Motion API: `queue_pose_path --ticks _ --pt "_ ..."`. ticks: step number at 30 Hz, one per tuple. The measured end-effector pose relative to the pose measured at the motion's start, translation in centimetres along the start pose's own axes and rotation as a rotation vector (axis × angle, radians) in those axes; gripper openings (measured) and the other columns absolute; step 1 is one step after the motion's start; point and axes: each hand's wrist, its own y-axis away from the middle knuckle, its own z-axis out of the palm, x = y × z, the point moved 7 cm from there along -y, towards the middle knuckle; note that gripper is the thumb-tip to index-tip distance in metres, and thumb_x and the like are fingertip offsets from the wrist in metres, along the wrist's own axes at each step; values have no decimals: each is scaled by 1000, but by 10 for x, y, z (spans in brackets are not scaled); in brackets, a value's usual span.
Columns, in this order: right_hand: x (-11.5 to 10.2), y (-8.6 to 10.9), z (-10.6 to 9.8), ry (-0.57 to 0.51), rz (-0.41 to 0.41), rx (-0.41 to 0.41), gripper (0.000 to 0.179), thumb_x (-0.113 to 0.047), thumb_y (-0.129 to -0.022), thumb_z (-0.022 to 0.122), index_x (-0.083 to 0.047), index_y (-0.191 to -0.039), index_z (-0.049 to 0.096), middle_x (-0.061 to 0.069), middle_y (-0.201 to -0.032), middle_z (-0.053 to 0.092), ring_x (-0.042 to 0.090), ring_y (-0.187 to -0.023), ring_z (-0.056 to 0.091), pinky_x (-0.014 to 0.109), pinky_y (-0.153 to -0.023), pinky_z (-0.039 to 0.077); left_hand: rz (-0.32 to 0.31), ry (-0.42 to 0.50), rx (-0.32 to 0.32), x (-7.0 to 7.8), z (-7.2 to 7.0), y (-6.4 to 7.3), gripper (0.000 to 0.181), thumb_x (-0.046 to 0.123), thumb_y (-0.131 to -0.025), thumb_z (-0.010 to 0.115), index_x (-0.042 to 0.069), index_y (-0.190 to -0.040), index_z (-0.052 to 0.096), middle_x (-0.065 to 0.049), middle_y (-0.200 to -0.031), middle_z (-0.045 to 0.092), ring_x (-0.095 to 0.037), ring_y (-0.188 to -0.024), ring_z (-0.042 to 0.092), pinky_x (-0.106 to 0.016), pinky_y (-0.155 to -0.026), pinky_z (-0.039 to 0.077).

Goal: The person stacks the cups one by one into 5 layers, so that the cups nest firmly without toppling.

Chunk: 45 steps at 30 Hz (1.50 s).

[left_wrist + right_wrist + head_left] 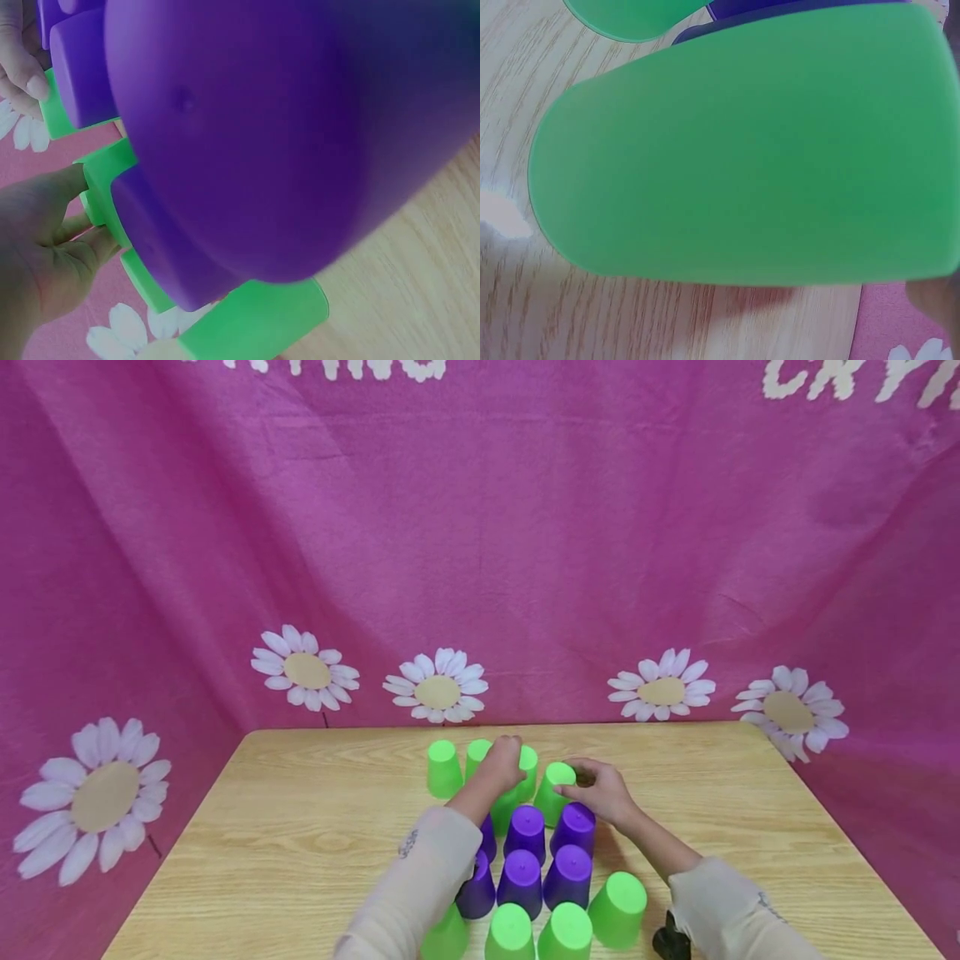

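Several green and purple plastic cups stand upside down on the wooden table. My left hand (501, 767) reaches over the far green row; in the left wrist view its thumb and fingers grip a green cup (109, 184). With thumb and fingers, my right hand (606, 793) holds another green cup (555, 793) at the right end of that row. Just nearer are purple cups (525, 833) in two rows. The left forearm and sleeve hide part of the left-side cups. In the right wrist view, a near green cup (750, 165) blocks the right hand's fingers.
Nearest the body is a row of green cups (566, 931), with one green cup (618, 910) at its right end. A black object (670, 939) shows by the right sleeve. Behind the table (300, 827) hangs a pink cloth (525, 568) with daisies.
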Motion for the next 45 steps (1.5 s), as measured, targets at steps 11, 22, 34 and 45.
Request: queue_pose_path --ticks 11,22,34,45 --pt "-7 -3 -4 82 -13 40 43 -8 -75 75 9 -112 61 22 -97 66 19 -82 59 18 -70 49 -12 5 -2 44 -72 57 50 -2 -79 66 -3 -126 51 -21 -116 59 -29 -109 59 -30 -92 51" --pt "-13 -8 -7 107 -20 48 43 -9 -77 73 10 -113 59 25 -105 65 32 -92 63 32 -79 54 157 282 139 36 -102 74 45 7 -82 67 -7 -122 53 -22 -124 58 -34 -119 52 -40 -104 42" --pt "-12 -18 -6 154 -35 62 43 -4 -78 71 13 -114 57 29 -105 63 39 -94 63 42 -82 55 111 581 262 -7 -107 118 38 11 -83 66 -4 -117 58 -22 -118 61 -38 -106 59 -49 -88 51" --pt "-13 -27 1 288 -48 57 40 -7 -78 70 11 -112 58 26 -101 64 33 -88 60 42 -77 52 27 720 245 -38 -94 140 38 13 -84 67 -5 -117 58 -24 -116 61 -38 -106 59 -46 -87 53"
